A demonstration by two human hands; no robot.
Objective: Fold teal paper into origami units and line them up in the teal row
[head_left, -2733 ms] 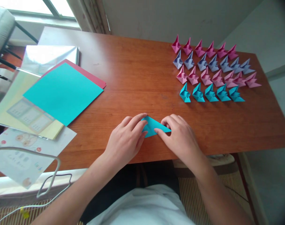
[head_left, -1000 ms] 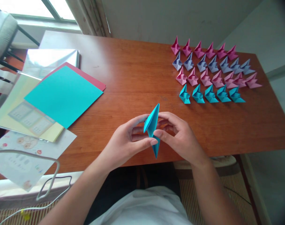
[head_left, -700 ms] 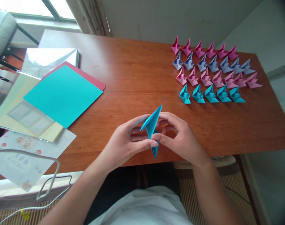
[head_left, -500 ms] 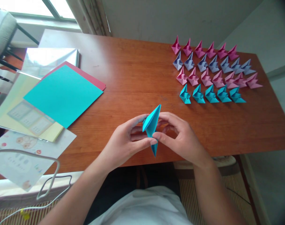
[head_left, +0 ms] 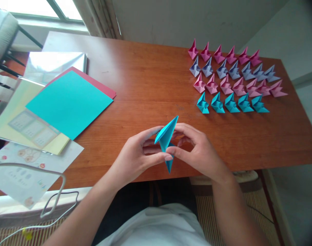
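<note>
A folded turquoise origami paper (head_left: pixel 166 134) is held between my two hands above the table's near edge. It stands on end, with one sharp point up to the right and another pointing down. My left hand (head_left: pixel 138 153) grips it from the left, thumb across its lower front and fingers behind. From the other side my right hand (head_left: pixel 193 145) pinches it, the thumb tip pressed on its middle beside the left thumb. The fingers' far ends are partly hidden behind the paper. Several finished turquoise origami pieces (head_left: pixel 231 103) sit in a row beyond my right hand.
Behind the turquoise row stand rows of light pink (head_left: pixel 238 86), lavender (head_left: pixel 233 70) and magenta origami pieces (head_left: pixel 231 55). At left, turquoise sheets (head_left: pixel 70 102) lie over red paper (head_left: pixel 99 81), a yellow pad (head_left: pixel 61 145) and a printed sheet (head_left: pixel 30 171). A white cable (head_left: pixel 65 182) hangs at the near left edge.
The turquoise paper was flat on the table under both hands; it is now lifted, turned on end and partly spread. Over the last second it only tilts slightly back and forth.
</note>
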